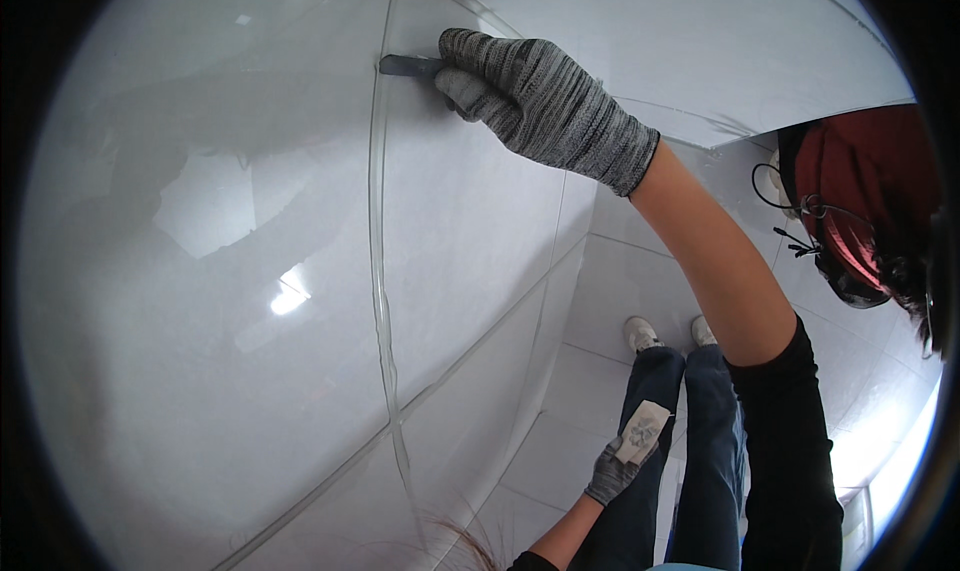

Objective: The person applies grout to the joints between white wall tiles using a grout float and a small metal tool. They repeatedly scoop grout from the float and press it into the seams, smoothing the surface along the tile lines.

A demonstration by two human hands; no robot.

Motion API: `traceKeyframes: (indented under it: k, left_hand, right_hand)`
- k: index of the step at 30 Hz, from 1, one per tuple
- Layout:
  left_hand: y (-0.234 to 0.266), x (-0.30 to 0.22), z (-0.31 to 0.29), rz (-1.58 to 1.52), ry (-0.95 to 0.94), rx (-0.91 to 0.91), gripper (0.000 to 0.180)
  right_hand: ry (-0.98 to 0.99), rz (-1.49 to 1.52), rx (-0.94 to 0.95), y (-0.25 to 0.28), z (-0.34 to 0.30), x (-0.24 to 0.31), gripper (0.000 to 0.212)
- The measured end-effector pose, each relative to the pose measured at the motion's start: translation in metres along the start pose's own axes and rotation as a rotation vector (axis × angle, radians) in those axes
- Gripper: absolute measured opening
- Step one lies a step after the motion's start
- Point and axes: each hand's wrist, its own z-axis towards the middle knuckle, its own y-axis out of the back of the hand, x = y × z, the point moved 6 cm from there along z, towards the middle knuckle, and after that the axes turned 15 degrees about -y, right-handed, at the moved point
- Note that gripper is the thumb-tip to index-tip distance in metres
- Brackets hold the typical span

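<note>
My right hand (535, 96), in a grey-and-black striped knit glove, is raised to the white tiled wall. Its fingers pinch a flat dark grey scraper (408, 66), whose tip lies at the upright joint (376, 221) between tiles. A shiny, pale greenish bead runs down that joint and looks uneven lower down. Low in front of my legs, my left hand (608, 474) wears the same kind of glove. It grips a small cream-coloured rectangular pad (643, 431) smeared with grey; whether it is folded paper or card I cannot tell.
Glossy wall tiles (220, 351) reflect bright light, and a slanting joint (325, 486) crosses the lower wall. Another white wall panel (740, 41) stands at upper right. Close on my right is a person in dark red clothing (875, 171), with a black cable. Pale tiles (620, 281) cover the floor.
</note>
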Motion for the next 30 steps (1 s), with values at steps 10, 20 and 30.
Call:
traceKeyframes:
  k: [10, 20, 30]
  left_hand:
    - [0.004, -0.004, 0.000, 0.060, -0.084, -0.032, 0.053]
    - [-0.107, -0.014, 0.049, 0.283, -0.367, 0.147, 0.050]
    - [-0.383, 0.104, 0.012, 0.209, -0.046, 0.623, 0.052]
  right_hand:
    - [-0.026, -0.270, -0.470, 0.028, -0.026, 0.012, 0.012]
    - [-0.228, -0.487, -0.130, 0.104, -0.106, 0.048, 0.022]
    - [-0.891, -0.381, 0.344, 0.204, -0.229, 0.053, 0.037]
